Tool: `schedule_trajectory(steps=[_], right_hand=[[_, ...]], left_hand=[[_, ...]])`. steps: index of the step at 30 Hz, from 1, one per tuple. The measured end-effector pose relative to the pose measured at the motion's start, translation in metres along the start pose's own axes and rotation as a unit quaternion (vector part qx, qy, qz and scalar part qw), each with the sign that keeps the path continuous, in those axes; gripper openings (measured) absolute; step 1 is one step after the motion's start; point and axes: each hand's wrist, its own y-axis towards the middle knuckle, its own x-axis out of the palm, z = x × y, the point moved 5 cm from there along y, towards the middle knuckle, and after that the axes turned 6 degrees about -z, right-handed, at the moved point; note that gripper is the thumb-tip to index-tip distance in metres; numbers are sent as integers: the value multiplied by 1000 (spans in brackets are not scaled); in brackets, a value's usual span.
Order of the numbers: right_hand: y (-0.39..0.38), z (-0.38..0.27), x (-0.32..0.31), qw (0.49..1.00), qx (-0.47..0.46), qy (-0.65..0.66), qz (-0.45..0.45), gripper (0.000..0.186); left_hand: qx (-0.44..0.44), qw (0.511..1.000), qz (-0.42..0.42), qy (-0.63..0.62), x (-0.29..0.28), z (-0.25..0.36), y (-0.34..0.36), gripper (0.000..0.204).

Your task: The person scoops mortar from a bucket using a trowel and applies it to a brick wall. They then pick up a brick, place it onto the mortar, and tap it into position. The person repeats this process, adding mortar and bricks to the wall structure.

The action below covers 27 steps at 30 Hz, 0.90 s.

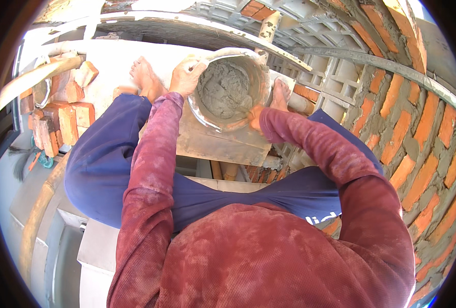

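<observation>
A round bucket (259, 77) of wet grey mortar (225, 91) stands on a board (222, 145) between my bare feet, tilted so that its mouth faces me. On its left rim, my left hand (188, 77) is closed, with the thumb and fingers at the edge. My right hand (255, 118) is closed at the near right side of the rim, partly hidden by its sleeve. The mortar's surface is lumpy, and grey smears coat the bucket's inside wall.
Several loose orange bricks (69, 120) are piled at the left beside bamboo poles (38, 215). A brick wall (418, 154) with grey mortar joints rises at the right. Pale lattice blocks (335, 84) and a long rail (392, 69) lie beyond the board.
</observation>
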Motion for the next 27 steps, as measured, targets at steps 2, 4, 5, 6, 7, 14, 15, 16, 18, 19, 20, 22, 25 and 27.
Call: schedule_trajectory(steps=[2, 4, 5, 6, 7, 14, 15, 16, 18, 19, 20, 22, 25, 27], right_hand=[[-12, -26, -4, 845, 59, 531, -38, 19], [12, -51, 2, 555, -112, 789, -238, 12], [9, -59, -3, 470, -177, 818, -281, 13], [-6, -74, -18, 382, -234, 835, -318, 15], [-12, -80, -23, 320, -255, 869, -277, 20], [-103, -72, -22, 513, -230, 795, -226, 34], [-107, -68, -24, 545, -179, 802, -168, 36], [-112, -63, -26, 604, -143, 776, -111, 36], [-115, -58, -34, 705, -78, 705, -3, 36], [-107, -47, -36, 722, -7, 689, 67, 34], [-98, -48, -31, 739, 42, 666, 91, 33], [-81, -43, -26, 761, 143, 613, 156, 30], [-71, -43, -29, 827, 202, 514, 108, 27], [-89, -72, -37, 846, 190, 497, 20, 29]], left_hand=[[-49, 997, 8, -66, 2, -10, 0, 28], [-85, 993, 0, -86, 0, -16, -5, 29], [-95, 993, -5, -76, -4, -18, -4, 30], [-103, 992, -7, -72, -7, -22, -5, 31], [-113, 993, 12, -42, -12, -28, -3, 31], [-113, 967, -101, 203, -39, 7, -5, 44], [-142, 935, -34, 323, -56, 30, -8, 43], [-52, 975, 8, 215, -81, 62, -13, 41], [77, 986, 10, 149, -159, 130, -34, 35], [57, 989, 40, 130, -206, 187, -68, 34], [75, 992, 65, 72, -241, 208, -116, 37], [130, 986, 93, -54, -305, 244, -199, 45], [-20, 999, 28, -21, -369, 166, -304, 48], [-194, 979, 31, -48, -387, 59, -355, 39]])
